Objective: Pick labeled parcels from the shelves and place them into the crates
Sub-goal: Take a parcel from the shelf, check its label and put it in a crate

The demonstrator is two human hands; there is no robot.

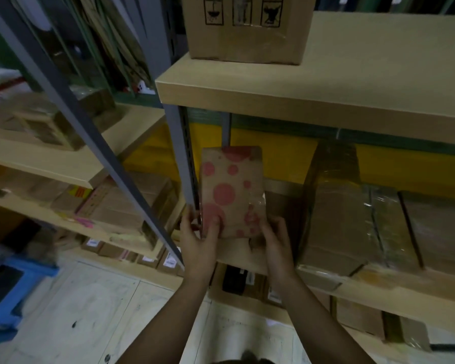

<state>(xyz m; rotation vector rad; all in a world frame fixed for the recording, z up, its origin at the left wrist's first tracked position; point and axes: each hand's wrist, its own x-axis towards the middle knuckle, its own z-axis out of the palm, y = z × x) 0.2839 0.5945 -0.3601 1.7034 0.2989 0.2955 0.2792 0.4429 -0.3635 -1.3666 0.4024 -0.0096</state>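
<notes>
The fingers [212, 227] of the left hand [199, 248] are pressed flat on the lower front of a brown paper-wrapped parcel [230, 191], the thumb hooked round its left edge. The right hand [276, 245] is clamped on the lower right corner, where glossy clear tape is wrinkled over the paper. The parcel, a flat upright rectangle printed with pink-red dots of mixed sizes, is held at the front of the middle shelf [237, 252], just beside a grey perforated steel upright [185, 164]. Near it on the right, large cardboard boxes [334, 211] are wrapped in shiny film. On the smooth beige board above, a plain carton [244, 30] with printed handling symbols is seen.
</notes>
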